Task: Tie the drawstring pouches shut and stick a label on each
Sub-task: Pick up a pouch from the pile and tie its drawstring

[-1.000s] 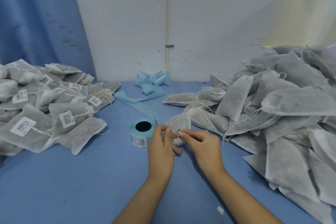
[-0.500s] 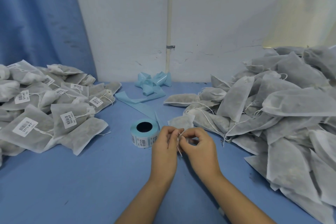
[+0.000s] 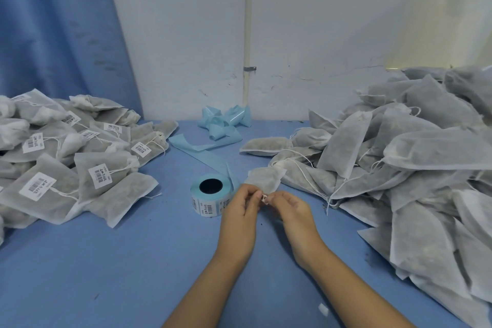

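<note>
Pouch [image 3: 265, 180] low over the blue table [image 3: 133, 261], just beyond the fingertips [image 3: 256, 193], between label roll [image 3: 210, 194] and unlabelled heap [image 3: 399, 168]. Probably light, soft and limp (apt to sag if lifted by a corner); best taken at the gathered neck, by the thin drawstring [image 3: 264, 197]. Left hand [image 3: 241, 206] and right hand [image 3: 294, 209] both pinching that string, fingers curled, tips nearly meeting. Knot hidden between fingertips; cannot tell whether tied. No label visible on it.

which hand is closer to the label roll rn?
Left. The left hand sits right beside the label roll, just to its right; the right hand is farther right, beyond the left one. Both pinch the pouch at its neck.
</note>
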{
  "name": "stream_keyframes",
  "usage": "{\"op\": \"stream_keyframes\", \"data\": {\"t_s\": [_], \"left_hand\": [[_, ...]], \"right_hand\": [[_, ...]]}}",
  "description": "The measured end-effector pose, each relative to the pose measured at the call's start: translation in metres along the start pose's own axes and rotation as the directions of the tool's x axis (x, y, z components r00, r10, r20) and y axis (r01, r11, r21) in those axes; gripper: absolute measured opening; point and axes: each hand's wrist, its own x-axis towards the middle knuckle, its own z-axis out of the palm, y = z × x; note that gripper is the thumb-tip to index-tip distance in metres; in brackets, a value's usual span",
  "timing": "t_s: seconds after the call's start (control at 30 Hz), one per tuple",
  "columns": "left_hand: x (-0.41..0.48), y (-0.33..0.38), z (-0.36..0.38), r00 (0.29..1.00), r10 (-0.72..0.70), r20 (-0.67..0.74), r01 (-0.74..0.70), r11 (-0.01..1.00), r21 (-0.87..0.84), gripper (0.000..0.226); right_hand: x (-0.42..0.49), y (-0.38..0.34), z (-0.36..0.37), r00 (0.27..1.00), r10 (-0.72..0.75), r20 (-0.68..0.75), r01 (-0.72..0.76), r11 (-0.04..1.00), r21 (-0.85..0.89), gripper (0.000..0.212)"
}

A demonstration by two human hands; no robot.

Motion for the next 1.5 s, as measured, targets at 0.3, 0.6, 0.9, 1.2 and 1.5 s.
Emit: {"op": "stream_keyframes", "data": {"t_s": [0.3, 0.6, 0.9, 1.2, 1.5], "left_hand": [[0.002, -0.004, 0.000, 0.993, -0.030, 0.113, 0.035, 0.999, -0.039, 0.017], [0.004, -0.008, -0.001, 0.993, -0.066, 0.096, 0.068, 0.998, -0.017, 0.018], [0.004, -0.007, -0.001, 0.992, -0.114, 0.048, 0.116, 0.993, -0.020, 0.015], [0.002, 0.000, -0.001, 0.992, -0.111, 0.064, 0.109, 0.993, 0.041, 0.015], [-0.009, -0.001, 0.003, 0.967, 0.238, 0.089, -0.246, 0.790, 0.561, 0.032]], "right_hand": [[0.006, -0.005, -0.012, 0.989, 0.093, 0.119, -0.119, 0.964, 0.239, 0.006], [0.009, -0.002, -0.012, 0.990, 0.110, 0.088, -0.132, 0.946, 0.296, 0.007], [0.010, -0.006, -0.014, 0.991, 0.126, 0.040, -0.130, 0.888, 0.441, 0.012], [0.011, -0.004, -0.017, 0.993, 0.120, 0.016, -0.113, 0.871, 0.478, 0.009], [0.011, -0.010, -0.017, 0.988, 0.137, 0.068, -0.152, 0.817, 0.557, 0.018]]}}
